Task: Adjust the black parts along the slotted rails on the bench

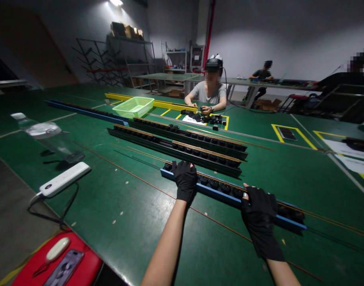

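In the head view a blue channel rail (pixel 219 194) lies slantwise on the green table, with a row of black parts in it. Thin copper-coloured rods (pixel 324 221) run along its top and stick out past both ends. My left hand (pixel 184 178), in a black fingerless glove, is curled over the rail near its far left end. Further right, my right hand (pixel 259 212), gloved the same way, grips the rail with the thumb on the near side. The fingertips on the far side are mostly hidden. One loose copper rod (pixel 125 172) lies on the table nearer to me, passing under my forearms.
Two dark rails (pixel 176 149) with black parts lie just beyond. Further back are a green basket (pixel 134 106), a yellow rail (pixel 166 105) and a seated person (pixel 210 93) handling small black parts. At left stand a water bottle (pixel 51 135) and a white power strip (pixel 65 179).
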### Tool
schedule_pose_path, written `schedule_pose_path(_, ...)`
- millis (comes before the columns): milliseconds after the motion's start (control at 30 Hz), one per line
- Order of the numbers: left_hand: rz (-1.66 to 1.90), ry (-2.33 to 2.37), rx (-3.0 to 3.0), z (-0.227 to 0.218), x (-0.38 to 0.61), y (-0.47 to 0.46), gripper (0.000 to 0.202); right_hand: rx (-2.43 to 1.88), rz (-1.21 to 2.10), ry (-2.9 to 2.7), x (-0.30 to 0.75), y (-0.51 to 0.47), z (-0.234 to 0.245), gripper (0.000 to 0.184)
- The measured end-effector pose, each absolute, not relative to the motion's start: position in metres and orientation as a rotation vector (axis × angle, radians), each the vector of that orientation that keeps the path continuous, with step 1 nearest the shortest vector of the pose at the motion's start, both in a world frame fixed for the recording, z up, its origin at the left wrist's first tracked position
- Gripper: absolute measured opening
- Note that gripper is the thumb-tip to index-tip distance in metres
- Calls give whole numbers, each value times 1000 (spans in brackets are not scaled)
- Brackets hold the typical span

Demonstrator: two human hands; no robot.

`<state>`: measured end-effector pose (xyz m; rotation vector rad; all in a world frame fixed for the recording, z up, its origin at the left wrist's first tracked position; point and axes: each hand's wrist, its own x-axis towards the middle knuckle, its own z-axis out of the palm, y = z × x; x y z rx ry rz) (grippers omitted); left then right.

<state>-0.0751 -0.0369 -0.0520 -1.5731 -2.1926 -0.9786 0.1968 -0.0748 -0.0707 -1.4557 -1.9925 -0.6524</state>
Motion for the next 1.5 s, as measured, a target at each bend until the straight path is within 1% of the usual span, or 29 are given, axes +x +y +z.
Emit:
schedule_pose_path(233, -1031, -2158, -1562, -55, -75, -37, 29, -1467, -630, -1991, 197, -74, -72, 33)
schedule_pose_path(433, -1173, -1998, -1562, -56, -66, -40, 27, -1466, -614, -1993, 198, -73, -72, 34)
schedule_pose_path(600, -1031, -1998, -1761, -53, -57, -37, 27, -1461, -599, -1999, 198, -74, -70, 34)
schedule_pose_path(700, -983, -2012, -1784, -53, -56, -36, 30, -1466, -602, -1997, 198, -74, -71, 33)
schedule_pose_path(1033, -982, -1989, -1734, -57, -56, -36, 32, -1461, -617, -1992, 198, -74, -73, 34)
schedule_pose_path(1500, -1016, -2004, -1727, -57, -56, -36, 30, -1468, -597, -1995, 199, -73, -74, 35)
